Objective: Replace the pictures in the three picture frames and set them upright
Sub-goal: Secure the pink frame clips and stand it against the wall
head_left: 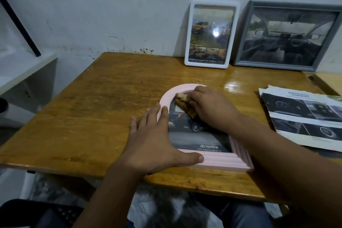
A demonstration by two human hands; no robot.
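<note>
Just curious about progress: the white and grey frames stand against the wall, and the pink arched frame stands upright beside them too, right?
Not quite. The head view shows the pink arched frame lying flat on the table under both hands; the white frame and grey frame do stand against the wall.

An arched frame lies flat on the table, near its front edge, a car picture in it. The left hand rests flat on the frame's left side, thumb along the bottom rail. The right hand lies over the frame's upper part, holding a cloth on the picture. Behind, two frames stand against the wall — a small frame, then a wide frame to its right. Right of the arched frame lies a stack of papers — on the table too.
</note>
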